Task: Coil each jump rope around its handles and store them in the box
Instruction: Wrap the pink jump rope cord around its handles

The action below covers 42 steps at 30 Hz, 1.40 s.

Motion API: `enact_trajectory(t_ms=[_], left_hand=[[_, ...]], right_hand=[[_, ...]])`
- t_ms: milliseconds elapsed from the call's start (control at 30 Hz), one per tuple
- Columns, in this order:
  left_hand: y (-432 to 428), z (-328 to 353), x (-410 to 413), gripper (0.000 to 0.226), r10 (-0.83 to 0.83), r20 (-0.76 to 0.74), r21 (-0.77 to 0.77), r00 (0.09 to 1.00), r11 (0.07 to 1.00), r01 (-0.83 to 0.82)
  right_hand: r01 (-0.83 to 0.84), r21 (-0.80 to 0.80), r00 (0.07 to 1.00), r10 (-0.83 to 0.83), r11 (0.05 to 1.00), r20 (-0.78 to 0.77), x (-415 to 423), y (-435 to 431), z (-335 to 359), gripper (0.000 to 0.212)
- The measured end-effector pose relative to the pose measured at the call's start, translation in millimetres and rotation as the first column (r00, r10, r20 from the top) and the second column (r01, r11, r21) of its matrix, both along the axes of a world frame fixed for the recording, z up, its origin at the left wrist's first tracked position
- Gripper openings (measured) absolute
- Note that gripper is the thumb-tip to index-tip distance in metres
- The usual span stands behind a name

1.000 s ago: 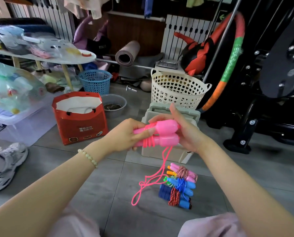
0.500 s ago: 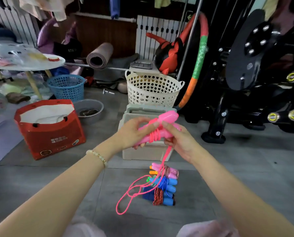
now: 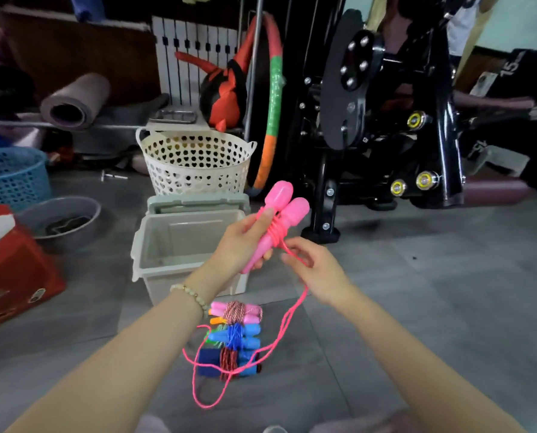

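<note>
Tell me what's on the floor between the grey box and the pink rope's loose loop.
A pile of coiled jump ropes lies between the box and the pink rope's loose loop. The rope drapes over the pile's near end. The head view shows this.

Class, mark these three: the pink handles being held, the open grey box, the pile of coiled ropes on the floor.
pink handles (image 3: 293, 212), head view, rounded end of one handle.
grey box (image 3: 179, 242), head view, bare inner wall.
coiled ropes (image 3: 235, 334), head view, blue coil mid-pile.
</note>
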State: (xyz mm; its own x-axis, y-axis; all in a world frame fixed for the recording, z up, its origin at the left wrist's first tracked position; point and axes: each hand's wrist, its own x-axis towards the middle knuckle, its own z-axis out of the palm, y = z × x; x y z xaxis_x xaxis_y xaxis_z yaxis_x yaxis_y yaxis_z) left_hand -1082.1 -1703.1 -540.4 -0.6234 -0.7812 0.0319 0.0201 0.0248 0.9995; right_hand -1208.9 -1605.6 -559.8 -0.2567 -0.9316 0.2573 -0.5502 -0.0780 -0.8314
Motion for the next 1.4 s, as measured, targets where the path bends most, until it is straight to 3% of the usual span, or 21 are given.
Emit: enact_trajectory(t_ms=[67,100,167,233,300,367,467,533,633,733,800,933,1033,1233,1333,1400], left_hand=[[2.9,-0.2,-18.8,0.049,-0.007,0.022,0.002,1.000,1.000,0.007],[5.3,0.3,-28.1,0.050,-0.010,0.034,-0.001,0.999,1.000,0.010],[10.1,1.0,-45.9,0.047,-0.009,0.055,-0.023,0.998,1.000,0.010],[15.2,0.9,-63.4,0.043,-0.016,0.064,-0.070,0.998,0.997,0.021],[19.7,-1.2,-78.3,0.041,-0.015,0.063,-0.115,0.998,0.993,0.022],[22.6,-5.8,-89.2,0.039,0.003,0.056,-0.135,0.998,0.991,0.005],[26.2,-19.6,-99.7,0.039,0.010,0.076,-0.141,0.997,0.990,0.001],[29.4,-31.1,-104.8,0.042,0.005,0.126,-0.136,0.992,0.991,0.013],[33.3,-46.4,-110.2,0.044,-0.011,0.202,-0.134,0.979,0.990,0.039],[26.1,-59.0,-107.6,0.047,0.034,0.231,-0.133,0.972,0.991,-0.003],[17.2,-63.1,-102.5,0.050,0.051,0.270,-0.176,0.962,0.984,-0.002],[3.2,-62.3,-88.3,0.040,-0.052,0.423,-0.281,0.905,0.941,0.185],[2.8,-63.5,-79.5,0.033,-0.083,0.603,-0.429,0.794,0.805,0.410],[5.8,-49.1,-57.5,0.066,-0.130,0.672,-0.482,0.729,0.670,0.564],[5.9,-38.9,-43.7,0.054,-0.015,0.757,-0.544,0.653,0.539,0.643],[5.6,-35.5,-33.7,0.044,0.009,0.773,-0.549,0.634,0.511,0.662]], right_hand=[[0.130,-0.003,0.985,-0.129,0.992,-0.118,-12.8,9.1,-6.6,0.012],[0.172,0.013,0.982,-0.170,0.985,-0.085,-16.2,14.7,-7.1,0.017],[0.160,0.106,0.954,-0.181,0.982,0.238,-20.0,24.3,-2.6,0.025],[0.078,0.185,0.755,-0.179,0.980,0.631,-27.4,33.7,4.7,0.026],[0.079,0.226,0.631,-0.224,0.971,0.743,-41.3,44.5,10.6,0.023],[0.138,0.312,0.712,-0.314,0.940,0.628,-54.5,54.4,9.8,0.017],[0.293,0.382,0.933,-0.350,0.877,0.088,-65.2,64.2,1.6,0.023],[0.360,0.399,0.922,-0.258,0.843,-0.287,-67.1,67.1,-2.9,0.021],[0.406,0.498,0.825,-0.073,0.766,-0.560,-62.6,70.6,-0.4,0.010],[0.288,0.636,0.899,0.027,0.716,-0.438,-56.9,76.8,6.0,0.020],[0.266,0.573,0.910,-0.006,0.775,-0.415,-52.8,79.1,12.1,0.022],[0.323,0.253,0.744,-0.080,0.912,-0.663,-50.7,71.1,18.6,0.018],[0.254,0.183,0.690,-0.045,0.950,-0.722,-54.8,57.3,16.5,0.024],[0.207,0.062,0.890,-0.162,0.976,-0.426,-69.0,43.0,1.1,0.023],[0.176,0.077,0.932,-0.141,0.981,-0.335,-59.6,30.5,-2.0,0.018],[0.110,0.090,0.961,-0.083,0.990,-0.263,-50.1,20.7,-2.7,0.014]])
